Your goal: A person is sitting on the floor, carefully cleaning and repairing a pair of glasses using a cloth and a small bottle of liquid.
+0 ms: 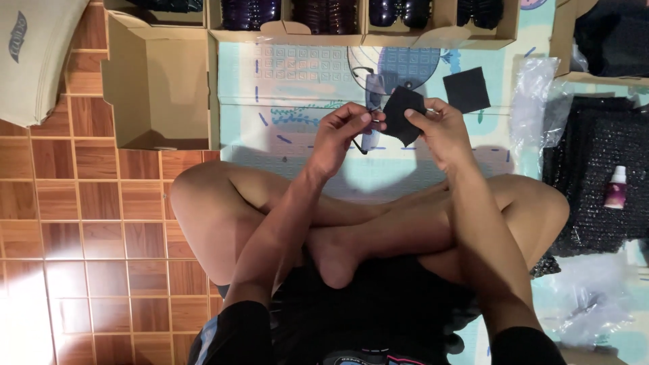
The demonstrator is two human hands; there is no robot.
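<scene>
I sit cross-legged on a patterned play mat [297, 74]. My left hand [341, 138] pinches a pair of glasses with thin dark arms and clear lenses [373, 91]. My right hand [439, 128] holds a small black cloth [403, 115] against the glasses. The two hands meet above the mat, just in front of my knees. A second black cloth square [466, 90] lies flat on the mat, to the right of my hands.
An open cardboard box [159, 81] stands at the left. A row of boxes with dark items [324, 17] lines the top edge. At the right lie black bubble-wrap sheets [595, 176], a small bottle [616, 187] and clear plastic bags [534, 94]. Tiled floor lies at the left.
</scene>
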